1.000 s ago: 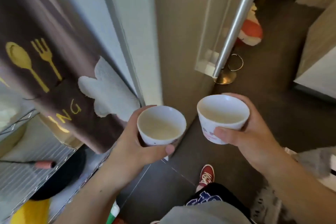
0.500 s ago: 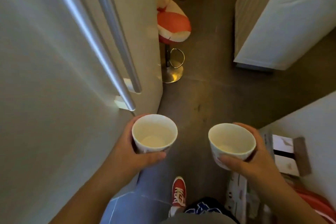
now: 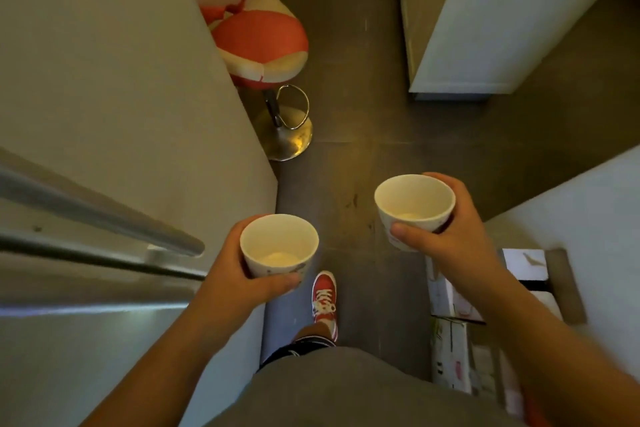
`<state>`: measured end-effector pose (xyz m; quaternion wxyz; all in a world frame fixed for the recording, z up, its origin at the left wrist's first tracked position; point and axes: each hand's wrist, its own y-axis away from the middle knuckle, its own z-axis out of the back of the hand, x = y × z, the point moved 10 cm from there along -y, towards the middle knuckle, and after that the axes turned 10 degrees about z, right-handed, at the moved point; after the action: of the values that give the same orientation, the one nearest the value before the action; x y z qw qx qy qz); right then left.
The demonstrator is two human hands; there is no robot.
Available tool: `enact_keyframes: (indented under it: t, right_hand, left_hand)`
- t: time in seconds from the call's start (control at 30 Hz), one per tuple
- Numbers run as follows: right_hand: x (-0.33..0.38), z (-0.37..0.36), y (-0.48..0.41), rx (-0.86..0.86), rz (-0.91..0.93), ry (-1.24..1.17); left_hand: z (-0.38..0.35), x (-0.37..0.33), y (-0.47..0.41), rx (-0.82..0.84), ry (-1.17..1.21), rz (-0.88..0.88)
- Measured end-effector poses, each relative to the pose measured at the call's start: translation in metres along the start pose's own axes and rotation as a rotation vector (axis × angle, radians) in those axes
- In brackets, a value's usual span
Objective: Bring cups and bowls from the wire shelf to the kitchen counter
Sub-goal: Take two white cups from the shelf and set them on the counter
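Note:
Two small white cups with a faint printed pattern are carried upright over the dark floor. The left cup [image 3: 279, 244] sits in my left hand [image 3: 228, 270], fingers wrapped around its side and the thumb under the rim. The right cup [image 3: 414, 207] is gripped by my right hand [image 3: 446, 239], held a little higher and further forward. Both cups look empty inside. The wire shelf and the kitchen counter are out of view.
A refrigerator [image 3: 114, 107] with long metal handles [image 3: 104, 218] fills the left. A red and white bar stool [image 3: 259, 45] stands just past it. White cabinets [image 3: 502, 17] rise at the right, and cardboard boxes [image 3: 485, 305] lie by my right arm. My red shoe [image 3: 324, 298] steps on dark tiles.
The view has turned away from the wire shelf and the apron, down the corridor past the refrigerator. Both hands keep their cups; the right one now sits higher and further ahead.

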<state>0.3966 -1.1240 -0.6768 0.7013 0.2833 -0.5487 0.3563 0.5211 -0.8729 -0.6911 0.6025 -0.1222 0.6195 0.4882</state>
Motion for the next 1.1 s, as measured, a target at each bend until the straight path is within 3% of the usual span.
enact_keyframes:
  t: [0.13,0.4,0.73,0.87,1.1]
  right_hand:
    - [-0.006,0.019,-0.051,-0.068,-0.023,0.016]
    - [-0.030,0.109,-0.092,-0.264,-0.111,0.095]
    - [-0.107,0.245,-0.141,-0.504,-0.285,0.141]
    - [-0.118,0.294,-0.199,-0.566,-0.272,0.091]
    - [-0.128,0.347,-0.336,-0.445,-0.208,0.061]
  left_hand:
    - [-0.020,-0.025,-0.071,0.021,0.003,-0.013]
    - [-0.123,-0.101,-0.190,0.258,0.096,0.017]
    - [-0.283,-0.213,-0.334,0.461,-0.088,-0.069]
    - [-0.322,-0.255,-0.386,0.462,-0.137,-0.084]
    - [-0.328,-0.294,-0.466,0.370,-0.145,-0.068]
